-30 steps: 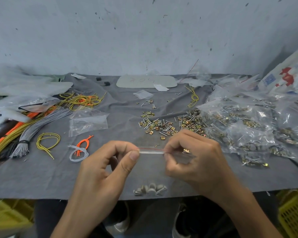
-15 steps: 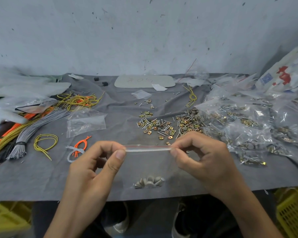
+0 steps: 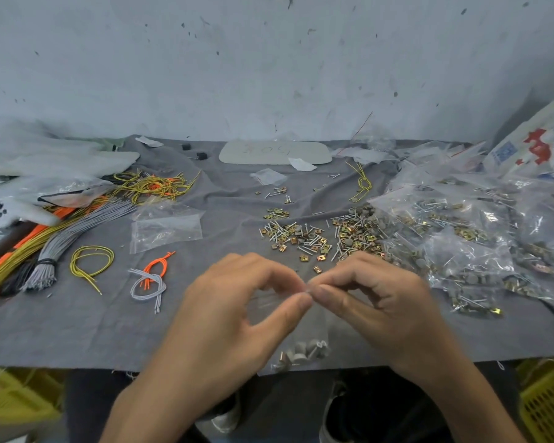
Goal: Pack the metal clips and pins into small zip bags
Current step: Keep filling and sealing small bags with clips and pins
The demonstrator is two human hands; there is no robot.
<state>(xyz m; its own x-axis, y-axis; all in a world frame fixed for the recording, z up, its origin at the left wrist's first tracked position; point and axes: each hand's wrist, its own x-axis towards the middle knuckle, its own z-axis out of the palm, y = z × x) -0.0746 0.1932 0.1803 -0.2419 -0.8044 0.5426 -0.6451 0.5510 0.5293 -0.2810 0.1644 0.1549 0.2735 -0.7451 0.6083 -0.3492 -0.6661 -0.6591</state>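
over the table (image 3: 77, 343), left hand (image 3: 237, 302) and right hand (image 3: 378, 298), apart before, meet pinching the zip bag (image 3: 301, 354); seal likely done.

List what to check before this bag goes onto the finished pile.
1. Left hand pinches the zip bag at its top: ok.
2. Right hand pinches the same edge: ok.
3. Zip closed along its full length: cannot tell, fingers cover it.
4. Grey pieces settled at the bag's bottom: ok.
5. Filled bags lie at the right to receive it: ok.
6. All clips and pins packed: not ok, many lie loose.
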